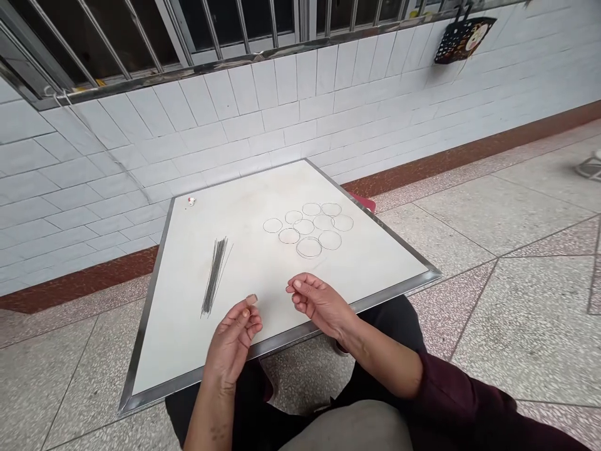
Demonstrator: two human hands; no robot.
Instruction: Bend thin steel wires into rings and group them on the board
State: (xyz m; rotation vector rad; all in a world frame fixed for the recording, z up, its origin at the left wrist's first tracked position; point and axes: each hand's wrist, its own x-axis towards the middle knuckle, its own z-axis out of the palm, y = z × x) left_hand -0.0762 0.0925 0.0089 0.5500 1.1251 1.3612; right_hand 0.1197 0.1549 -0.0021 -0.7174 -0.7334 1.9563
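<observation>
My left hand (237,332) is raised over the near edge of the white table (253,194), its thumb and index finger pinched, with a small brownish piece (251,299) at the fingertips. To its right, my right hand (317,300) is closed in a pinch; whatever it holds, if anything, is too thin to make out. The two hands are apart. A bundle of thin dark wires (215,275) lies beyond my left hand. Several thin wire rings (308,247) lie beyond my right hand, some of them overlapping.
A small red and white object (191,201) sits at the table's far left corner. The table has a metal rim and stands by a white tiled wall (235,122) with barred windows above. A black basket (464,41) hangs at upper right. Something red (364,202) shows behind the table.
</observation>
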